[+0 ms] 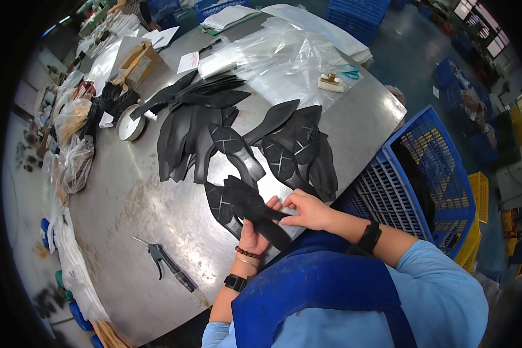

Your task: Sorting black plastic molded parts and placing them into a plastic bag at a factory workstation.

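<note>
Near the front edge of the metal table, my left hand (pixel 253 236) is closed round a black, suede-looking shoe (pixel 246 200), thumb along its side. With finger and thumb together, my right hand (pixel 307 211) pinches the shoe's edge on its right side. Partly under the held shoe lies another black shoe (pixel 216 200), sole up with pale lines on it. Just beyond my hands are more pointed black shoes (pixel 279 158), soles showing. A pile of long black sole-shaped pieces (pixel 182 136) spreads behind them to the left.
An air blow gun (pixel 167 264) lies on the metal table (pixel 127 214) at the left. Farther back are a bowl (pixel 129 124), a cardboard box (pixel 139 65), clear plastic bags (pixel 272 55) and blue scissors (pixel 351 71). A blue plastic crate (pixel 446 151) stands at the table's right edge.
</note>
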